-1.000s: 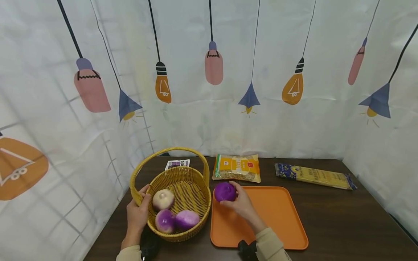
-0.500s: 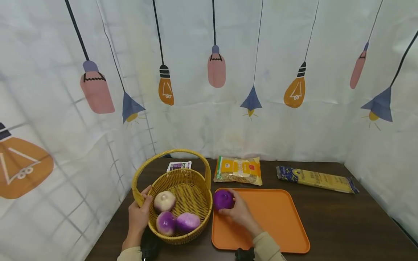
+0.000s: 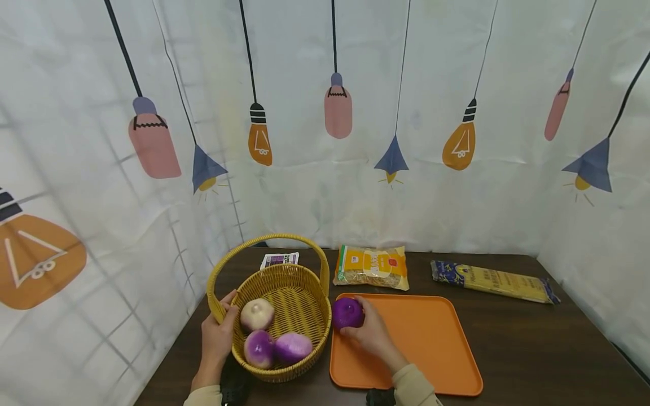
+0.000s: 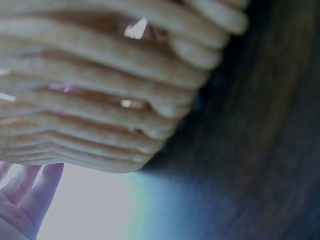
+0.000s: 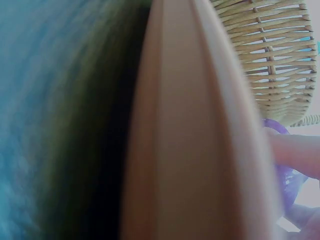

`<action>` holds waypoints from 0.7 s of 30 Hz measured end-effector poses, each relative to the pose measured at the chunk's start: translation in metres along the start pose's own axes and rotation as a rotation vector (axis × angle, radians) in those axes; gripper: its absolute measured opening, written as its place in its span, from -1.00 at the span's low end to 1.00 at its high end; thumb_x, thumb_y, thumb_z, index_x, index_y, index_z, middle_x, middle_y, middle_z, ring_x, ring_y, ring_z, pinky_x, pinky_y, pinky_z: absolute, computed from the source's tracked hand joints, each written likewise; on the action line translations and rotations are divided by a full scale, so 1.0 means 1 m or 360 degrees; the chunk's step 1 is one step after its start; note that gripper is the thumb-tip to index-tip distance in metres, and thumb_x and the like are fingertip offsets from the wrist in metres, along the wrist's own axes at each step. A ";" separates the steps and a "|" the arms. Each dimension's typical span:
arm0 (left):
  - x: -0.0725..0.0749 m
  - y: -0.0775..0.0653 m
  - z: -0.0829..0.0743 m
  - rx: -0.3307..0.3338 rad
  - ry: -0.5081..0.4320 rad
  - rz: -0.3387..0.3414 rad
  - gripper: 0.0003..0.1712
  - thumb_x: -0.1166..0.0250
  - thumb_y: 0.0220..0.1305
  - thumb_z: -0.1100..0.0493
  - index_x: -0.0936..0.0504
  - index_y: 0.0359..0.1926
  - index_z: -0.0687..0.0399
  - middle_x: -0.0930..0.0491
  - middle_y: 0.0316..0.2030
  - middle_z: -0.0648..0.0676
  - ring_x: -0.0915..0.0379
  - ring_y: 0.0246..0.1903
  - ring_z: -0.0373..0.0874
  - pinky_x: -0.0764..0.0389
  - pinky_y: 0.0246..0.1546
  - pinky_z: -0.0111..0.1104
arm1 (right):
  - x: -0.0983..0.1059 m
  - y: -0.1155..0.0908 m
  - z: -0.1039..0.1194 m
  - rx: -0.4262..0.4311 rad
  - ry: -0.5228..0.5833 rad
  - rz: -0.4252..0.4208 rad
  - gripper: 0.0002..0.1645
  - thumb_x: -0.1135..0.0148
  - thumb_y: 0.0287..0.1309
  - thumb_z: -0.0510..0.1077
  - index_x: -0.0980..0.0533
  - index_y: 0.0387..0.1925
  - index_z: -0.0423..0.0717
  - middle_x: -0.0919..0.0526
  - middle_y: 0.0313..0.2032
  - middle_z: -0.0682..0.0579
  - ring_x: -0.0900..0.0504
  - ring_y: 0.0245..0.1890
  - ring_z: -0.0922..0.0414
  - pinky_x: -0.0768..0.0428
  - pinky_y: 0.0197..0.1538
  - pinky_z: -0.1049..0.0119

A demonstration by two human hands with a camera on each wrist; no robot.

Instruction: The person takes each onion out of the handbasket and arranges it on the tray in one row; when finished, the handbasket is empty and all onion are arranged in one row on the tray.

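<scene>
My left hand point(image 3: 217, 332) grips the yellow wicker basket point(image 3: 284, 274) at the left, where its arched handle meets the rim. Inside the basket lie a whitish round vegetable point(image 3: 257, 314), a purple-and-white one point(image 3: 259, 348) and a longer pale purple one point(image 3: 293, 348). My right hand point(image 3: 373, 332) holds a deep purple onion point(image 3: 347, 313) between thumb and fingers. It overlaps the far left corner of the orange tray point(image 3: 426, 338), close beside the basket's right rim. In the right wrist view the onion point(image 5: 290, 185) shows partly behind a finger, with basket weave point(image 5: 275, 60) above it.
Behind the tray lies a yellow-and-clear bag of grain point(image 3: 372, 268). A long yellow-and-blue packet point(image 3: 495, 282) rests at the back right of the dark table point(image 3: 528, 344). A small white-and-purple packet point(image 3: 279, 259) lies behind the basket. Patterned curtains point(image 3: 304, 197) enclose the table.
The onion in my right hand has come nearer me and slightly left over the tray's corner, then stayed nearly still. My left hand keeps its grip on the basket. The head view has tilted slightly.
</scene>
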State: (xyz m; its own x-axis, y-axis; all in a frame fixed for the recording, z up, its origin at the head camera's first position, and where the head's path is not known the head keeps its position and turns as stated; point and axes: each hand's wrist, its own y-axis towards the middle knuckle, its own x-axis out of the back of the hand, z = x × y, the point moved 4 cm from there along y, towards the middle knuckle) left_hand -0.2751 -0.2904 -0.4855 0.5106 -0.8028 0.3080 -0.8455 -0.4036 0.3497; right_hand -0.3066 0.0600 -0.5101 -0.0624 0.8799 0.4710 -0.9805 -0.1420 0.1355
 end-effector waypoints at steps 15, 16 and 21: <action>0.001 -0.002 -0.003 -0.0009 -0.0033 -0.0001 -0.63 -0.12 0.45 0.14 -0.60 0.18 0.16 -0.56 0.17 0.16 -0.49 0.04 -0.29 -0.36 -0.10 -0.76 | 0.001 -0.002 0.002 -0.0013 -0.0001 -0.0018 0.04 -0.57 -0.15 -0.24 -0.23 0.35 -0.34 -0.38 0.21 -0.38 -0.40 0.20 -0.30 -0.42 0.16 -0.21; 0.001 -0.002 -0.003 -0.0003 -0.0034 -0.0004 -0.64 -0.12 0.45 0.14 -0.61 0.16 0.17 -0.56 0.18 0.14 -0.49 0.06 -0.24 -0.36 -0.10 -0.76 | 0.001 -0.002 0.003 -0.0009 -0.0001 -0.0019 0.04 -0.57 -0.16 -0.24 -0.23 0.35 -0.34 -0.38 0.20 -0.39 -0.40 0.19 -0.30 -0.42 0.17 -0.21; 0.000 -0.001 -0.002 0.0012 -0.0025 -0.0012 -0.69 -0.12 0.45 0.15 -0.64 0.04 0.23 -0.54 0.20 0.09 -0.46 0.12 -0.11 -0.35 -0.10 -0.75 | 0.005 -0.004 0.009 -0.0035 -0.0031 -0.0005 0.06 -0.59 -0.18 -0.23 -0.23 0.34 -0.36 -0.38 0.19 -0.40 -0.41 0.17 -0.30 -0.41 0.16 -0.22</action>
State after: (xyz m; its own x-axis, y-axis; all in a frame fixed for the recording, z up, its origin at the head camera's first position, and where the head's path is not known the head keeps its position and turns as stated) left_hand -0.2741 -0.2898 -0.4842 0.5147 -0.8064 0.2913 -0.8427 -0.4131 0.3452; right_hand -0.3016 0.0604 -0.5005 -0.0558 0.8713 0.4876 -0.9846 -0.1290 0.1178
